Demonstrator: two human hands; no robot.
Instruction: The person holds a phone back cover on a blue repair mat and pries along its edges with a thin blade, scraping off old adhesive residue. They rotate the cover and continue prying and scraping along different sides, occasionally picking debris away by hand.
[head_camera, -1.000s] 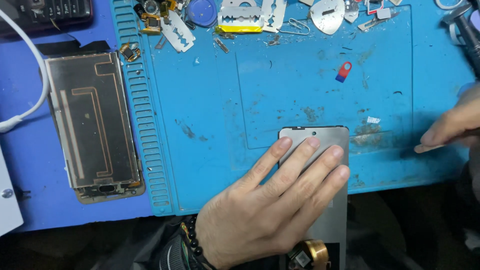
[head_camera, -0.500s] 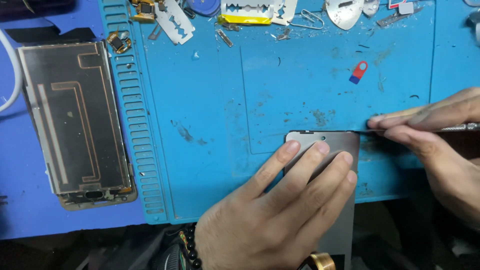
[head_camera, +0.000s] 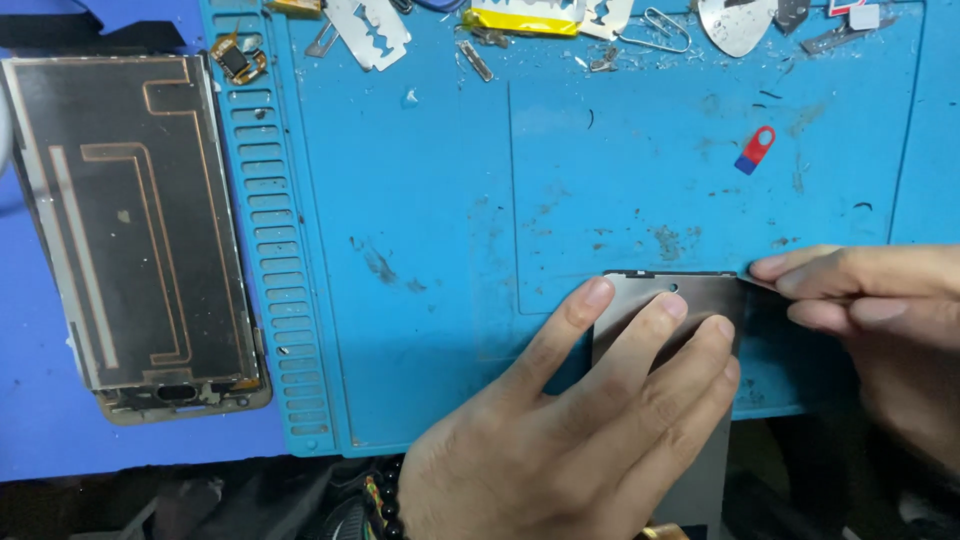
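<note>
Your left hand (head_camera: 590, 420) is flat, fingers spread, pinning down the grey phone panel (head_camera: 690, 300) at the near edge of the blue mat (head_camera: 430, 250), with the panel's lower end hanging off that edge. Your right hand (head_camera: 870, 300) is pinched shut on a thin blade (head_camera: 757, 284) with its tip right at the panel's top right corner. Looks to me like you're at the prying stage, starting a seam at that corner. The next move probably wants the blade kept flat and shallow, sliding along the edge while the left hand keeps the panel from skating. Off the mat's left edge there's an opened phone frame (head_camera: 130, 230), and razor blades (head_camera: 365, 30) and scraps sit along the far edge
</note>
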